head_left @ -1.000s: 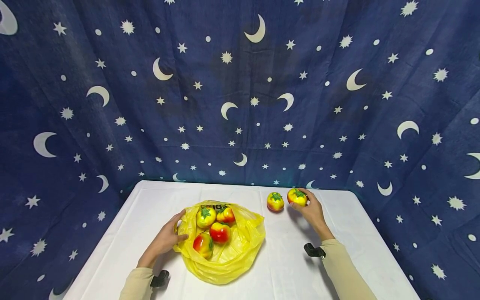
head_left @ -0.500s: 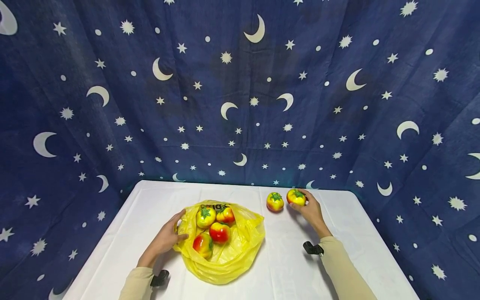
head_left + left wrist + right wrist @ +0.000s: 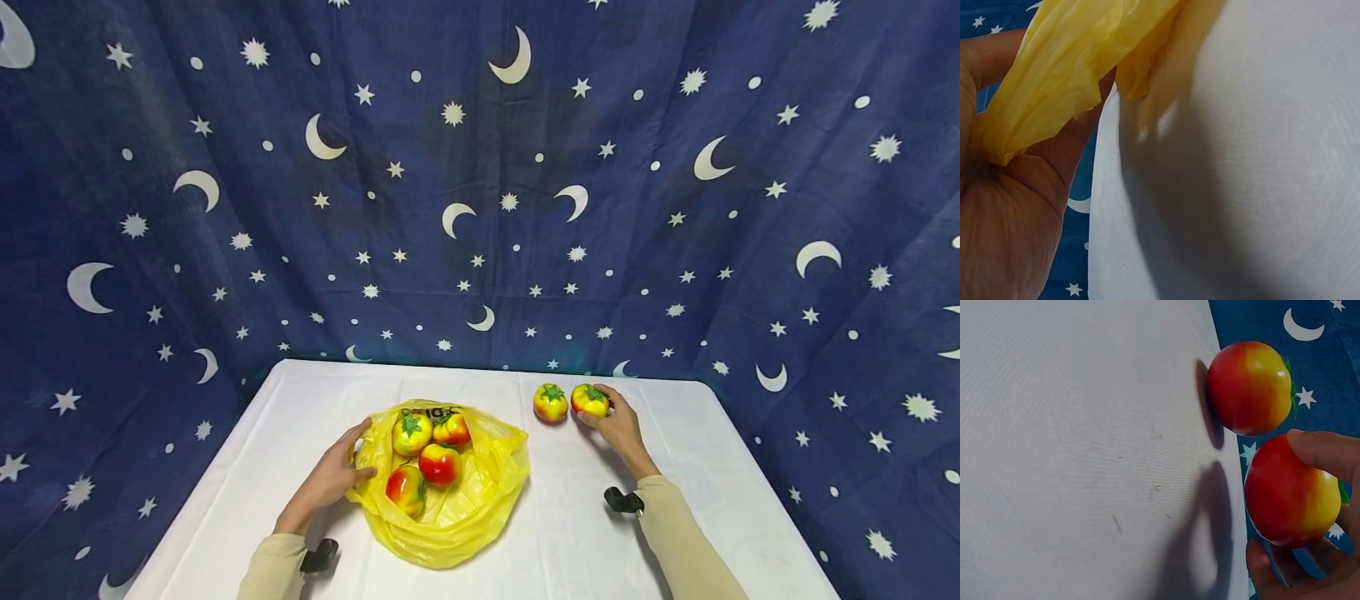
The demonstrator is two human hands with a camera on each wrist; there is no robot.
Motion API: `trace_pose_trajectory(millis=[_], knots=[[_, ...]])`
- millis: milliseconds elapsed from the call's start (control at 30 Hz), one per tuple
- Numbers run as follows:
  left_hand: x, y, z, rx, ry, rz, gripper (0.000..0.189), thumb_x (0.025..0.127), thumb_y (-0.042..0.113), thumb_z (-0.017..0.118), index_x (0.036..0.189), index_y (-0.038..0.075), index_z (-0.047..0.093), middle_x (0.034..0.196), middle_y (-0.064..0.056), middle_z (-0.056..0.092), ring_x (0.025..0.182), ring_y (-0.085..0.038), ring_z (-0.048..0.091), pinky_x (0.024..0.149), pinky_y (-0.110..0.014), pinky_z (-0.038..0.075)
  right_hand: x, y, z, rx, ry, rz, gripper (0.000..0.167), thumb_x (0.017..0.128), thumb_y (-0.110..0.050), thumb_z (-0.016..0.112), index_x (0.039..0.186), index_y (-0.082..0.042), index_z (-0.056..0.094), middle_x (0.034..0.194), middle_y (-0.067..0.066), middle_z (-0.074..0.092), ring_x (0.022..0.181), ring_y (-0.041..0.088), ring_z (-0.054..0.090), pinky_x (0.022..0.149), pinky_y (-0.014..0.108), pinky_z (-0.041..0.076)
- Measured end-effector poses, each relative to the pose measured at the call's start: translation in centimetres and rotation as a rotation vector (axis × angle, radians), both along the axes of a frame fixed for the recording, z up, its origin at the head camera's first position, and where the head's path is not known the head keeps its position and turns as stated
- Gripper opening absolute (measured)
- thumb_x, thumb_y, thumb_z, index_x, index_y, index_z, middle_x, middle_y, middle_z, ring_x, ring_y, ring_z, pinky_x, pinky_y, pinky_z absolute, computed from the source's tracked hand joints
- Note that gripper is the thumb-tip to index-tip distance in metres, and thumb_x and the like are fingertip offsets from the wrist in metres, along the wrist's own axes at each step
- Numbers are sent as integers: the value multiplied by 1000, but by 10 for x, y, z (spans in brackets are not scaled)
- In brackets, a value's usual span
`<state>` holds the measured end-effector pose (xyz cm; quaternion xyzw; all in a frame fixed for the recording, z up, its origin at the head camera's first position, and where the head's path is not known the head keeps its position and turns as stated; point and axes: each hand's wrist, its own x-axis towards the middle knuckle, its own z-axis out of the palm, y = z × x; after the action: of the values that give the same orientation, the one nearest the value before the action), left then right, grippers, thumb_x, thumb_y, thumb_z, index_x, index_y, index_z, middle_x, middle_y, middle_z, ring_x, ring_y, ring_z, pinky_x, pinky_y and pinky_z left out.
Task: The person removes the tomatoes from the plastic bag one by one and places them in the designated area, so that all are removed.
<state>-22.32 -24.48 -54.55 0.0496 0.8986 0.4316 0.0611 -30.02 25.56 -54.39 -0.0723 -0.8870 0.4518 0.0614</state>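
- Curtain [image 3: 480,167]: dark blue, moons and stars, cut off at top and sides.
- Table [image 3: 585,533]: white cloth, near edge out of frame.
- Bag [image 3: 450,537]: yellow, mouth up; base hidden.
- Left hand [image 3: 330,477]: at bag's 9 o'clock, clamped on its rim; plastic hides part of the fingers in left wrist view.
- Right hand [image 3: 621,425]: clamped on held fruit [image 3: 587,401], bag's 2 o'clock; hand cut off in right wrist view.
- Four fruits [image 3: 440,466]: inside bag, upper right one partly covered.
- Loose fruit [image 3: 550,403]: on table, just off held fruit's 9 o'clock.
- Print [image 3: 431,412]: dark, bag's 12 o'clock, creased, can't read it.
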Motion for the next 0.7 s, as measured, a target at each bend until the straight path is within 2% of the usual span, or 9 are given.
trace_pose_trajectory(millis=[333,700], knots=[[-1,1,-2,16,-8,3,88,79,6,74,155,8,28,161,-18,28,148,-43,24,119,-61,24,-1,-2,-5,-9,-23,-3,68,81,-20,76,142,-14,47,146,22,47,124,40,49,109,57,39],[-1,0,-3,2,-14,15,89,79,6,75,155,9,28,161,-17,27,149,-43,23,119,-60,22,-7,-4,-9,0,-41,9,69,83,-17,75,144,-10,44,150,25,42,137,44,40,119,58,29]])
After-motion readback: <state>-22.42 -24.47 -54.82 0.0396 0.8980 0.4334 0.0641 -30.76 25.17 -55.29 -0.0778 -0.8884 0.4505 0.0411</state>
